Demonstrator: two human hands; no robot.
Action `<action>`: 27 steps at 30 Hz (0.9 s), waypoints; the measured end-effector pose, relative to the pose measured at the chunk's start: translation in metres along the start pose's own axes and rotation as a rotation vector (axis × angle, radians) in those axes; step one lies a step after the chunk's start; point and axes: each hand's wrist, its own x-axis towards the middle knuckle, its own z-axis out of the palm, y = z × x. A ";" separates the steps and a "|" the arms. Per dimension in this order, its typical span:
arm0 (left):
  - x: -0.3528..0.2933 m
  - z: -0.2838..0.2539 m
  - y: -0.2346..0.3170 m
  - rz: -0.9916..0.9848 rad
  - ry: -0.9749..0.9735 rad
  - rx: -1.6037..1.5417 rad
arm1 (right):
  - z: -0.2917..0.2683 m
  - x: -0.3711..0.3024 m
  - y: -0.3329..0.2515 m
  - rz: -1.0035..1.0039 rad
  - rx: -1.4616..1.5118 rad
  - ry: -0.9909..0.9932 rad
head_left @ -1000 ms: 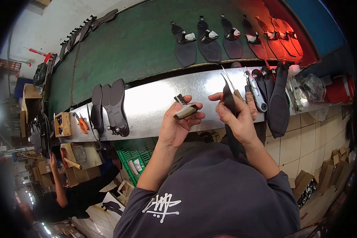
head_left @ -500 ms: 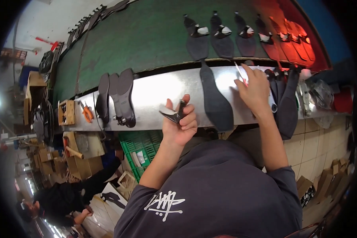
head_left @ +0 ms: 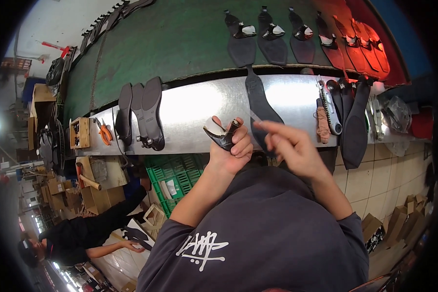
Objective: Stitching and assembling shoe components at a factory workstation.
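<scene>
My left hand (head_left: 232, 152) is closed round a small glossy black sandal strap piece (head_left: 224, 140) with a white lining, held up over the bench's front edge. Close by on its right, my right hand (head_left: 299, 153) has finger and thumb pinched on a slim, pale, blade-like tool (head_left: 254, 117); its exact kind is unclear. The tool's tip points toward the strap piece, apart from it. Beneath the right hand, a long black insole (head_left: 262, 100) lies across the metal bench, its lower end partly hidden.
The metal bench (head_left: 190, 107) holds black soles (head_left: 152, 109), orange pliers (head_left: 104, 134), a wooden box (head_left: 85, 138), and a utility knife (head_left: 331, 112). Behind, sandal pieces (head_left: 241, 51) line a green surface (head_left: 165, 46), some under red light. A green crate (head_left: 180, 168) and another person (head_left: 78, 233) are at left.
My right hand has moved left and nearer to me, bringing the pale tool beside my left hand. My left hand has shifted slightly right with the strap piece. The other person's arm has extended.
</scene>
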 end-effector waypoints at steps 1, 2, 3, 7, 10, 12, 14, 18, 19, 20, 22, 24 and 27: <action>0.001 0.000 -0.002 -0.004 0.001 -0.001 | 0.005 -0.001 -0.004 0.045 0.066 -0.071; 0.001 0.002 -0.004 0.008 0.032 0.027 | 0.009 -0.002 -0.010 0.090 0.132 -0.143; 0.002 0.004 -0.005 0.021 0.063 0.054 | 0.010 -0.003 -0.012 0.091 0.131 -0.141; 0.004 0.015 -0.011 0.059 0.225 0.195 | 0.018 -0.008 -0.017 0.139 0.214 -0.250; 0.006 0.008 -0.014 0.072 0.134 0.275 | 0.024 -0.007 -0.012 0.162 0.214 -0.288; 0.007 0.010 -0.016 0.097 0.168 0.302 | 0.027 -0.006 -0.008 0.191 0.294 -0.310; 0.006 0.012 -0.016 0.104 0.233 0.399 | 0.026 -0.008 0.000 0.247 0.328 -0.317; 0.006 0.016 -0.017 0.250 0.185 0.544 | 0.032 -0.013 0.003 0.321 0.403 -0.263; 0.007 0.017 -0.017 0.343 0.151 0.630 | 0.033 -0.013 0.002 0.321 0.404 -0.261; 0.008 0.017 -0.017 0.435 0.115 0.714 | 0.034 -0.013 0.001 0.307 0.435 -0.257; 0.007 0.016 -0.014 0.433 0.086 0.718 | 0.033 -0.013 0.001 0.292 0.467 -0.252; 0.010 0.013 -0.014 0.722 0.130 0.962 | 0.031 -0.010 0.002 0.312 0.557 -0.292; 0.012 0.013 -0.010 0.766 0.094 1.022 | 0.032 -0.012 -0.011 0.263 0.454 -0.316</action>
